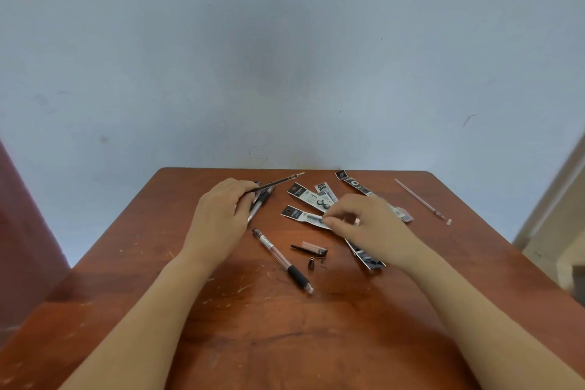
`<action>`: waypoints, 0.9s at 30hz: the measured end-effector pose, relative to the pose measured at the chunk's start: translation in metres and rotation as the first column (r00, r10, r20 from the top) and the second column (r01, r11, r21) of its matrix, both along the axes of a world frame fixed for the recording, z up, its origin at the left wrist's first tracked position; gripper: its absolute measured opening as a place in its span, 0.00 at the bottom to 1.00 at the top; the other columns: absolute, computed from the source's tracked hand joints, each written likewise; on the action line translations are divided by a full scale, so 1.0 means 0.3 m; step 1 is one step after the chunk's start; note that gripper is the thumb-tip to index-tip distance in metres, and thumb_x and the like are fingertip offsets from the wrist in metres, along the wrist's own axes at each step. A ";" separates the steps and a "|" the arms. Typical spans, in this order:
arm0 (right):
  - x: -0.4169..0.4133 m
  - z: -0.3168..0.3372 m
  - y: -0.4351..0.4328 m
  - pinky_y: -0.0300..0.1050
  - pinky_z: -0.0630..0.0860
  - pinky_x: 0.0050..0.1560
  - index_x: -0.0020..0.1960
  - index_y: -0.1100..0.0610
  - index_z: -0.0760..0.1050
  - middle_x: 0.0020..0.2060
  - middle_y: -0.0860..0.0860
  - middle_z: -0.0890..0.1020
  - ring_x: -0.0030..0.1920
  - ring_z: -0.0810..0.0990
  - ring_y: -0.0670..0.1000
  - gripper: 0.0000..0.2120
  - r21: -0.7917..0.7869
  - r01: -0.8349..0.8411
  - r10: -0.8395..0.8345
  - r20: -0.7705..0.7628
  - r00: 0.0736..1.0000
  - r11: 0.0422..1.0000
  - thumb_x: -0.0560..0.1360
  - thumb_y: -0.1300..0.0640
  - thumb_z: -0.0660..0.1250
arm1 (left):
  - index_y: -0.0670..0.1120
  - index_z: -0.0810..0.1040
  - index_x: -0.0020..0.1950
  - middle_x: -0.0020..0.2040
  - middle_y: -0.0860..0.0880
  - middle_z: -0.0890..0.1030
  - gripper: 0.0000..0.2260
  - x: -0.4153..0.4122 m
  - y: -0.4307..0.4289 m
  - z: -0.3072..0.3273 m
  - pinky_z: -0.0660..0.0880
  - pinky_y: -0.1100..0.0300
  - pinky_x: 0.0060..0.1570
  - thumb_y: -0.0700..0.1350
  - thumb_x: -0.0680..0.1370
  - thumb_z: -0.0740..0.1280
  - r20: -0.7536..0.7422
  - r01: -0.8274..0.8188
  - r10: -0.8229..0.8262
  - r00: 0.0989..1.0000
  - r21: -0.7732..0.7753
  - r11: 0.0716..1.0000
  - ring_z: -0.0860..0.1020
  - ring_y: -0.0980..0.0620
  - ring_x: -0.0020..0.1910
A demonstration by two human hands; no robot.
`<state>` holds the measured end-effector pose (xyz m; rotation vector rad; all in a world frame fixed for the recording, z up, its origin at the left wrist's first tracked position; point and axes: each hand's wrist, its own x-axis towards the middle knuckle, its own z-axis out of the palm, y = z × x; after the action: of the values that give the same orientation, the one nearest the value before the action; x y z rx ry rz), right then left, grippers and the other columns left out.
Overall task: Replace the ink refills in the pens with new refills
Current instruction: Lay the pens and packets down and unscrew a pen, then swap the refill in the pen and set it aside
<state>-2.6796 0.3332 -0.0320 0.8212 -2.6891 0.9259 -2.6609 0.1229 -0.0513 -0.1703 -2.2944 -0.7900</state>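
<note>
Pens and small packs lie spread on a brown wooden worktop (221, 326) that stands against a pale blue wall (285, 41). The left hand (218, 215) rests near the far left of the mess, and its fingers (245, 199) are curled shut around a thin dark refill (278, 182) whose tip points up and to the right, toward the wall. Under that hand lie some more pens (259, 201) in a bunch, touching the hand. The right hand (364, 225) sits on top of the refill packs (308, 196), and its fingers (332, 218) are pinched together on the edge of one pack (304, 215). More packs poke out from under that hand, near its wrist (368, 258), and one long pack (354, 182) lies farther back. Between the two arms lies one pen (281, 258) with a clear body and a black grip, slanted with its tip toward the person. Just beside it, to the right, lies a pen cap (311, 248), and below the cap sit a tiny dark tip piece (311, 263) and something even smaller that I cannot make out. Far off on the right side lies a thin clear refill (421, 199), all alone, well apart from the rest.
</note>
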 end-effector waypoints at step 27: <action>0.095 0.014 -0.099 0.35 0.67 0.31 0.39 0.60 0.79 0.31 0.54 0.78 0.30 0.70 0.46 0.11 0.108 0.073 -0.081 0.075 0.994 0.991 0.73 0.53 0.65 | 0.43 0.78 0.51 0.42 0.53 0.77 0.08 0.022 0.004 0.030 0.66 0.78 0.40 0.36 0.76 0.61 -0.083 -0.068 0.092 0.992 0.249 0.966 0.72 0.59 0.39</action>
<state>-2.6511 0.3034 -0.0279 0.7085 -2.8366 0.8224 -2.6543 0.1241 -0.0422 -0.0013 -2.0805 -0.9944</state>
